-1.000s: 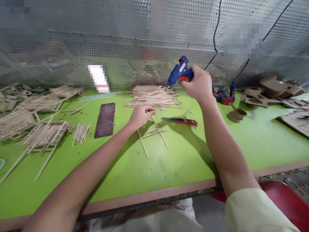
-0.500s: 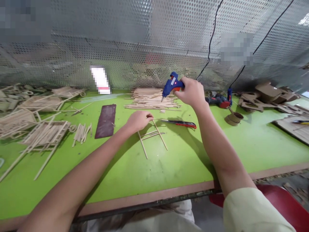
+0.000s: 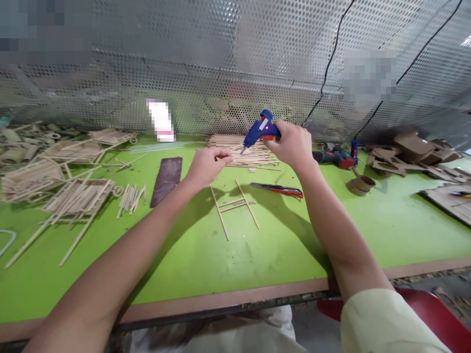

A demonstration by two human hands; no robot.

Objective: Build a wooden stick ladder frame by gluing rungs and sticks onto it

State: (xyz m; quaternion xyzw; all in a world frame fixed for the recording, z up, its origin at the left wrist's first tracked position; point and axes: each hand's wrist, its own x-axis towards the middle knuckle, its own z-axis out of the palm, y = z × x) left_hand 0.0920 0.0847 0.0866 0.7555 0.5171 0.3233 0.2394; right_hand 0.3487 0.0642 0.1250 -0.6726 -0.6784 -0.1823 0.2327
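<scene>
My right hand [image 3: 292, 144] grips a blue hot glue gun [image 3: 261, 128] with a small red light, its nozzle tilted down to the left. Close to the nozzle, my left hand [image 3: 209, 165] is closed in a pinch. It seems to hold a thin wooden stick, hard to separate from the pile of thin wooden sticks [image 3: 257, 159] behind. Below the hands lies an H-shaped stick frame [image 3: 232, 205], two long sticks joined by two crosspieces. A red-and-black utility knife [image 3: 277, 189] rests to its right, blade pointing left.
Left of the frame are a dark brown rectangular slab [image 3: 166, 181], short sticks [image 3: 130, 198] and several small stick-built carts [image 3: 79, 198]. On the right are a red-and-black power tool [image 3: 338, 157], a cardboard-coloured ring [image 3: 360, 185] and brown scraps [image 3: 415, 152]. A perforated metal screen [image 3: 206, 83] stands behind.
My left hand has lifted away from the top of the stick frame, up toward the glue gun's nozzle. The frame lies untouched on the table. My right hand keeps its grip on the glue gun.
</scene>
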